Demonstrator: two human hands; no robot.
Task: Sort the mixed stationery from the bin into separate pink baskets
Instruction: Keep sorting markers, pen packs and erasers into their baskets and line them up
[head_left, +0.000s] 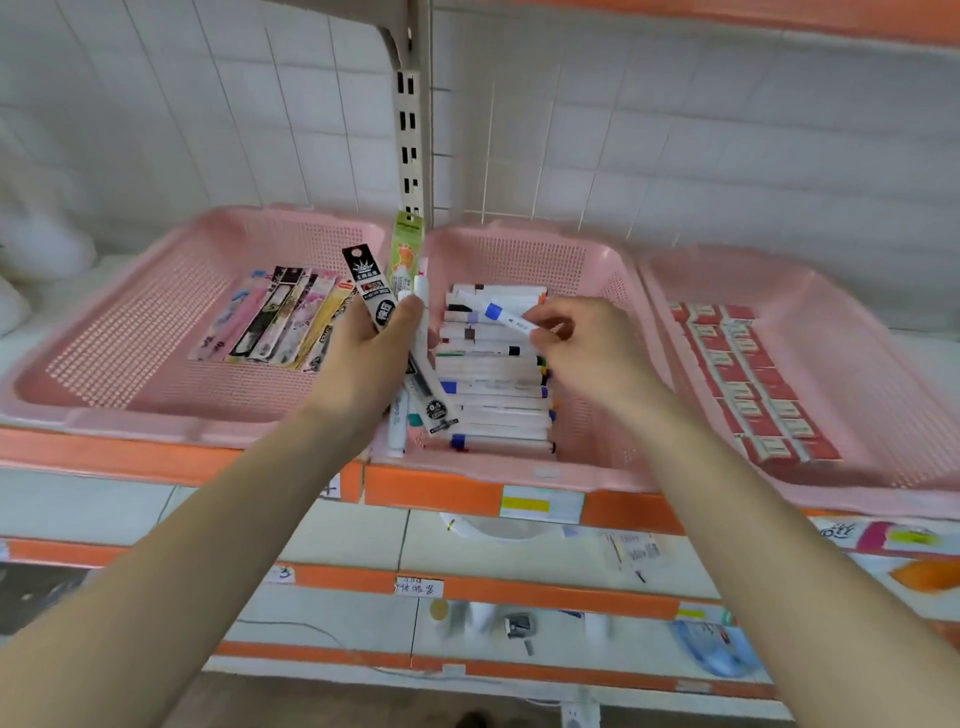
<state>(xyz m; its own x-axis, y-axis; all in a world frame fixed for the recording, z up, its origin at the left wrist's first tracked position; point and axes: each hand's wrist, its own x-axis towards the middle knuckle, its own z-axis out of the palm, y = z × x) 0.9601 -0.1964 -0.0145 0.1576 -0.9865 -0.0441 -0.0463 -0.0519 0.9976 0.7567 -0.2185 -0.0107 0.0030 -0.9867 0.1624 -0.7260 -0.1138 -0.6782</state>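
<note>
Left fingers curl round a bunch of packs: black pack, "0.5" readable at its bottom, green pack behind. Right fingers pinch a blue-capped marker over the middle basket's marker stack. Left basket: refill packs. Right basket: red-white boxes. Shelf tag unreadable.

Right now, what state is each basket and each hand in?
Left basket: holds a row of flat packs.
Middle basket: stacked with white pens.
Right basket: holds rows of red boxes.
Left hand: grips a mixed bunch.
Right hand: pinches a blue-capped pen over the middle basket.
</note>
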